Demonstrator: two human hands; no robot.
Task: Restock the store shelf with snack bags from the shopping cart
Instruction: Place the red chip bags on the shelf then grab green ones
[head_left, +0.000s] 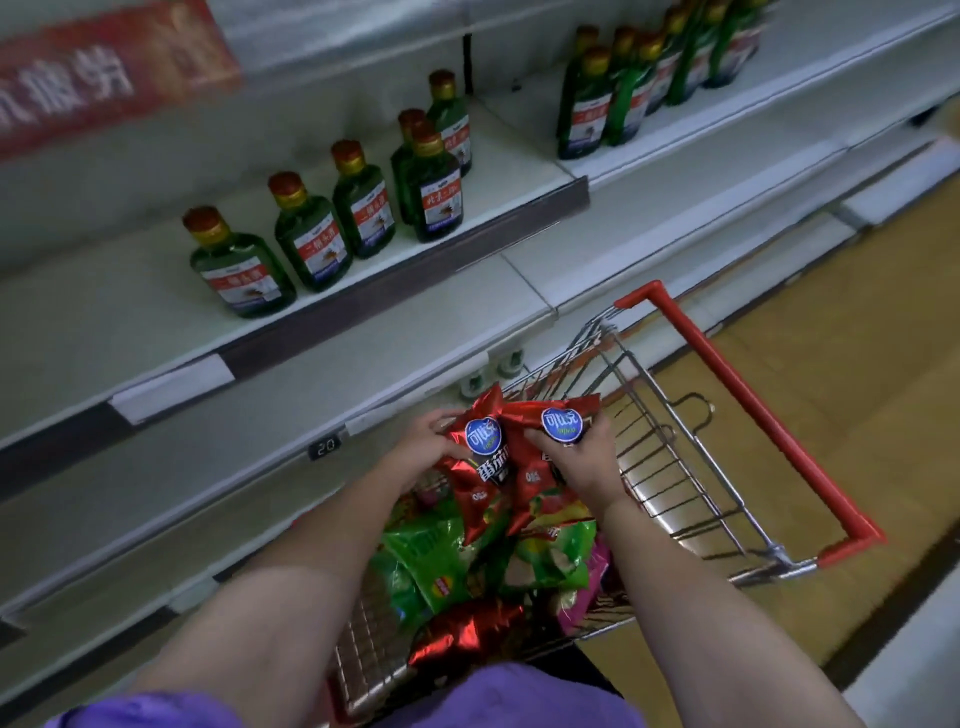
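Two red snack bags with round blue logos are lifted above the shopping cart (691, 415). My left hand (423, 449) grips the left red bag (480, 457) at its upper left edge. My right hand (587, 457) grips the right red bag (535, 457) near its top. Below them the cart basket holds a pile of green bags (431, 561), a pink bag (587, 592) and another red bag (467, 631). White store shelves (291, 384) run along the left, just beyond the cart.
Several green glass bottles (311, 234) with red caps stand on a higher shelf, more at the top right (613, 88). A red banner (104, 78) hangs top left. The cart's red handle (753, 410) is on the right, over a tan floor (857, 338).
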